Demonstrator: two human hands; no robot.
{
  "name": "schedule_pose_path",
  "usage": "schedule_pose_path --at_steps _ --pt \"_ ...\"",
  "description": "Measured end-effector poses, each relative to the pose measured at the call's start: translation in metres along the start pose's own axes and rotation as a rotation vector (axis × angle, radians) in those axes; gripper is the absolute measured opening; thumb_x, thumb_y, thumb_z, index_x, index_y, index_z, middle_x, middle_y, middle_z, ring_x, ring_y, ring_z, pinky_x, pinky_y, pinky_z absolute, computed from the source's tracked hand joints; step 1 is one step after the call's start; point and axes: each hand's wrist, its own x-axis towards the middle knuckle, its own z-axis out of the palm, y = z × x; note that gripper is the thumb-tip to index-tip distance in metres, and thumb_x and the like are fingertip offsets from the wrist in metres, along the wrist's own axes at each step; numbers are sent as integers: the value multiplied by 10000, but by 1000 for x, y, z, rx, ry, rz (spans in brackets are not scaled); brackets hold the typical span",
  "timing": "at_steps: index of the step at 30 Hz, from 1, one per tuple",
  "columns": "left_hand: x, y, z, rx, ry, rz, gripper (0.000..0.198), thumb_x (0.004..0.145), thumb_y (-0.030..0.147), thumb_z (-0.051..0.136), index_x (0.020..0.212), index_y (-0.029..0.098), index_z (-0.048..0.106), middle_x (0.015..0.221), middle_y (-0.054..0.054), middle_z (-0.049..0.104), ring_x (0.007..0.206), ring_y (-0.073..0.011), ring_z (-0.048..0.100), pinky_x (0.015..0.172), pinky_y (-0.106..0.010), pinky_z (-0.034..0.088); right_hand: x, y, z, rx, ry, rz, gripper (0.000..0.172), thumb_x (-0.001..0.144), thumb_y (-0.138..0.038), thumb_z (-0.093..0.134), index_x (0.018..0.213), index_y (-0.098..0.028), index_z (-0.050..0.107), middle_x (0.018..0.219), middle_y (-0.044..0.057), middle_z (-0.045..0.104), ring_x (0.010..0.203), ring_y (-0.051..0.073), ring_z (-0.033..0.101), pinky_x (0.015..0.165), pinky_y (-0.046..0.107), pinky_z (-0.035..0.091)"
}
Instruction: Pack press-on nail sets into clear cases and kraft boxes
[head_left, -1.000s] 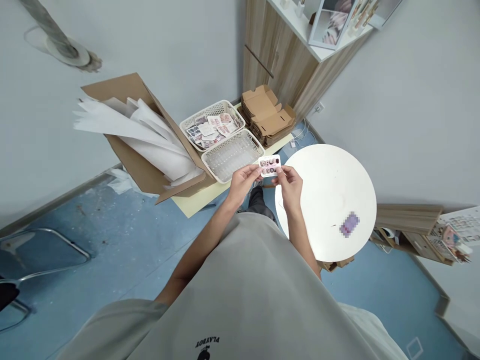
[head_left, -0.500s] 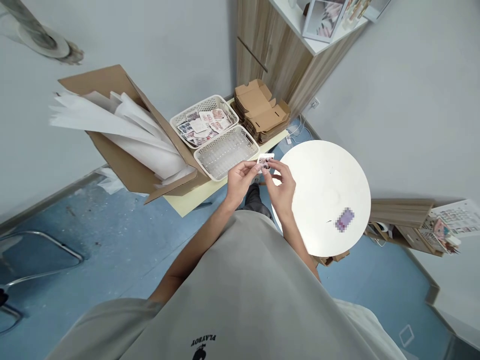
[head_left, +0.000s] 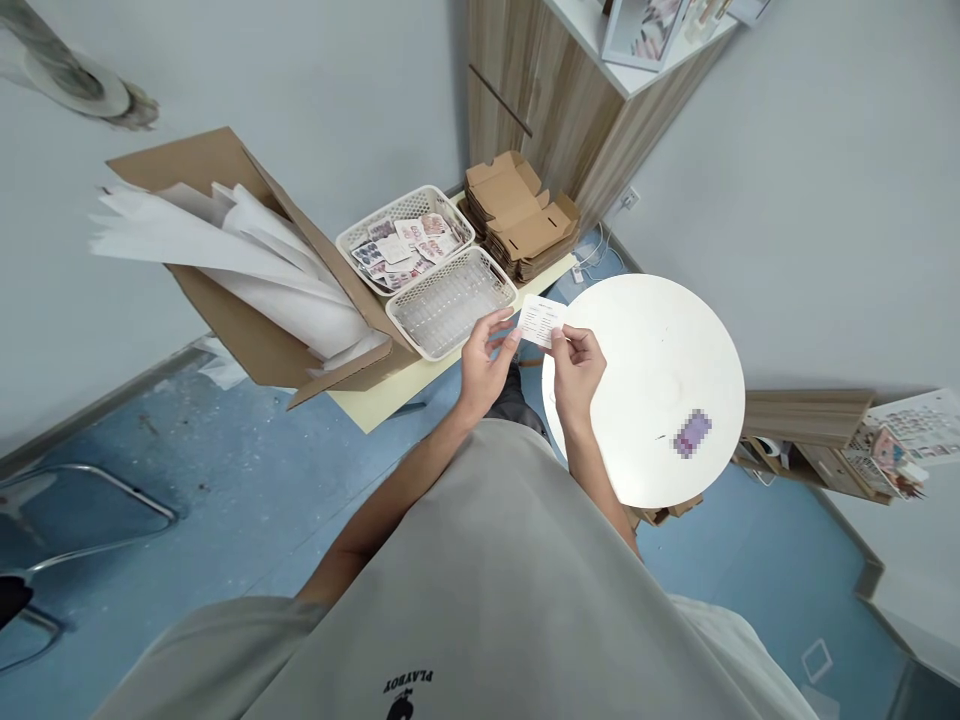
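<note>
By the left edge of the round table [head_left: 649,375], my right hand [head_left: 579,362] pinches the card [head_left: 541,318], likely light, stiffish, best held by its corners, my left hand [head_left: 484,368] half-open beside it.

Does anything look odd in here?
Yes. On the round white table, a purple patch shows as coarse square blocks, unlike everything around it. White sheets also jut untidily from the cardboard box. The card in the right hand shows no obvious damage.

There are one card [head_left: 540,319], two baskets [head_left: 409,207] and one round table [head_left: 637,395].
</note>
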Motion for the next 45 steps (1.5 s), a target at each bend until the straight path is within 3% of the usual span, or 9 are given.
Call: schedule_pose_path --at_steps 7,12,18,22,26,31,36,41,45 --pt "2 -9 -5 -90 -93 -137 563 871 710 876 1099 198 822 1098 -111 865 968 -247 802 891 -392 646 2 5 -2 53 -48 54 478 937 -716 781 1010 -255 678 960 41 784 928 226 775 884 428 720" --pt "1 -6 -2 -108 -55 -156 540 864 697 889 1081 208 821 1010 -82 866 854 -204 791 837 -357 639 2 5 -1 -8 17 13 394 957 -618 778 1079 -257 677 1085 60 757 979 214 748 923 400 678" --pt "1 -9 2 -106 -43 -139 539 871 691 887 1109 214 805 1029 -88 862 888 -218 804 861 -371 642 -6 -14 -8 -140 12 -130 250 1022 -523 718 1061 -279 755 1159 78 732 1093 234 705 983 412 643" --pt "-2 -10 7 -75 -50 -90 547 859 710 890 1081 216 806 1049 -94 846 955 -244 808 926 -406 649 -12 -18 -4 -128 -66 -125 285 1018 -557 743 1126 -295 774 1261 91 750 1200 253 715 1010 427 655" --pt "-9 -3 11 54 -64 46 486 879 682 885 1089 247 827 1255 -114 790 1182 -272 774 980 -403 652 -15 -11 1 -45 -96 -94 400 963 -608 809 1204 -292 763 1311 94 752 1233 256 730 1052 432 659" --pt "-14 7 12 170 -135 113 407 888 614 902 1112 280 838 1337 -113 756 1338 -305 706 1057 -440 638 -10 1 -3 -9 -43 -54 405 999 -636 752 1156 -263 751 1186 87 788 1146 248 762 1010 418 672" --pt "-9 0 9 96 -21 11 536 861 621 928 1254 281 796 1428 -124 729 1340 -319 710 1025 -407 635 -1 8 -14 22 4 31 472 943 -709 789 1039 -248 747 1015 57 784 1050 242 768 941 399 689" --pt "-3 -20 5 -87 -83 -190 497 911 631 885 1207 243 792 1157 -98 831 1099 -275 808 960 -412 649 1 13 -16 24 -34 64 513 938 -749 775 1079 -257 744 1038 53 789 1002 234 773 888 399 707" --pt "-2 -25 4 -157 -84 -256 491 889 632 907 1126 223 776 1040 -77 839 984 -234 828 932 -394 661 -1 11 -17 28 -22 65 497 956 -708 783 1176 -264 744 1148 72 788 1109 245 769 927 392 700"
